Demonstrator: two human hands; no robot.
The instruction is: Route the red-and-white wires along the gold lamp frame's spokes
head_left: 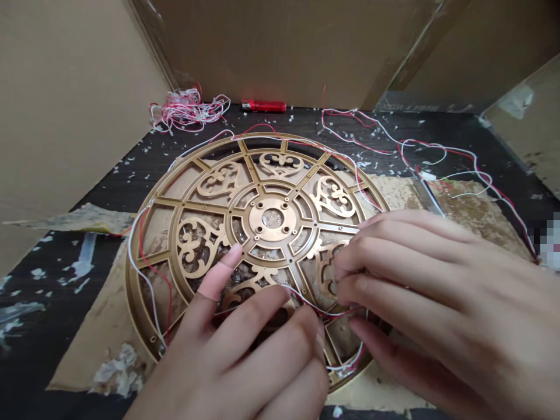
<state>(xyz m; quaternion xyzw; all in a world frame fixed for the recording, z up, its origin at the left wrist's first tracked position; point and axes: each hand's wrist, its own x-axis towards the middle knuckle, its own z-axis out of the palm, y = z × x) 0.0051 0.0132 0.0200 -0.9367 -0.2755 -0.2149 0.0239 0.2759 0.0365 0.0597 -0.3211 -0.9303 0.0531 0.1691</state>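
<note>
A round gold-coloured openwork frame (pixel 271 221) with spokes and scroll ornaments lies flat in front of me. Red and white wires (pixel 306 298) cross its near part between my hands and also run along its rim. My left hand (pixel 249 356) is over the near left part, its fingers curled on these wires; one finger, with a pink cover (pixel 217 277), stretches over the frame. At the near right, my right hand (pixel 406 291) has its thumb and fingertips pinched at the same wires. Both hands partly hide the frame, and the exact grip points are covered.
A stained cardboard sheet (pixel 87 344) lies under the frame on a dark table (pixel 39 297). A wire bundle (pixel 188 111) and a red cylindrical object (pixel 265 105) lie at the back. Loose wires (pixel 437 146) trail right. Cardboard walls (pixel 271 52) surround the table; white scraps are scattered about.
</note>
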